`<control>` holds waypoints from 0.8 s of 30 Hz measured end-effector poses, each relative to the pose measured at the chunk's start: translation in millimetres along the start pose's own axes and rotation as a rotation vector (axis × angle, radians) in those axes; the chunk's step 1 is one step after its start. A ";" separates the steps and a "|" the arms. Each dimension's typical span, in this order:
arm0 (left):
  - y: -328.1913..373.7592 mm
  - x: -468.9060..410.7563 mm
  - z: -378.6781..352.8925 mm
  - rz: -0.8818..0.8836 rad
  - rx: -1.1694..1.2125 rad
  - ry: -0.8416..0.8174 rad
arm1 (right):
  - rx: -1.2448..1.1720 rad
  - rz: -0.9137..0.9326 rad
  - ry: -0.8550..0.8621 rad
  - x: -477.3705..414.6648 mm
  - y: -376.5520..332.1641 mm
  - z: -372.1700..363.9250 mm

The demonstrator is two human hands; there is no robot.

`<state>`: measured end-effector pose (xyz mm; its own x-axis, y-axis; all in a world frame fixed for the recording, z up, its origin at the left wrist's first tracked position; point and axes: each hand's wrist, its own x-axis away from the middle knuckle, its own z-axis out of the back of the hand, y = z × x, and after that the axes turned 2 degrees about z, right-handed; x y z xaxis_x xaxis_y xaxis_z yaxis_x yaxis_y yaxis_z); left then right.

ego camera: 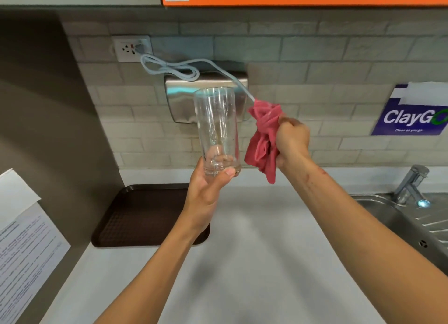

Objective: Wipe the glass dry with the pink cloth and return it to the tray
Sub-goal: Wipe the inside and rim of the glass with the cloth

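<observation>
While it is held above the counter [254, 238], the glass [216, 129] looks clear and tall, with small droplets on its wall. It stands almost upright, long axis vertical, mouth upward. The left hand [206, 188] is closed around its base, thumb across the front. Just beside it, apart from the glass, the right hand [292, 139] clenches the bunched pink cloth [263, 139]. The brown tray [143, 214] lies at the counter's back left corner, nothing visible in it.
</observation>
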<state>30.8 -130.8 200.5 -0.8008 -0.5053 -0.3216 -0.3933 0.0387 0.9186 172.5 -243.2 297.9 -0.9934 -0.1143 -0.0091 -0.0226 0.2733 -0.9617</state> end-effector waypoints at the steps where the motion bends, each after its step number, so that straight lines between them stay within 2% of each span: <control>1: -1.1 0.2 1.0 0.004 0.005 0.001 | -0.104 -0.106 -0.050 3.5 0.9 1.7; 4: -6.3 -1.2 4.5 0.014 0.023 0.011 | -0.354 -0.271 -0.130 17.3 -1.0 3.0; 8: -10.5 -0.6 3.1 0.033 0.021 -0.005 | -0.378 -0.258 -0.144 33.1 -2.3 -5.8; 11: -13.4 1.4 1.3 0.041 0.019 -0.030 | -0.466 -0.269 -0.209 45.5 -2.4 -13.8; 13: -12.2 2.9 0.3 0.032 0.024 -0.045 | -0.502 -0.210 -0.258 54.3 -0.6 -16.4; 16: -10.2 3.2 0.7 0.012 0.034 -0.076 | -0.338 0.045 -0.315 71.6 8.3 -16.0; 19: -6.8 5.4 0.2 0.004 0.074 -0.097 | -0.004 0.512 -0.364 85.9 23.5 -11.1; 21: -2.3 8.0 -1.6 0.010 0.136 -0.121 | 0.156 0.761 -0.397 92.5 32.5 -8.2; 24: 4.5 9.7 -2.5 -0.005 0.179 -0.195 | 0.352 0.965 -0.425 97.3 35.9 -7.4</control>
<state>22.4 -137.7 202.1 -0.8639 -0.3304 -0.3802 -0.4572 0.1975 0.8672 74.2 -237.4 264.5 -0.4562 -0.3363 -0.8239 0.8392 0.1455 -0.5240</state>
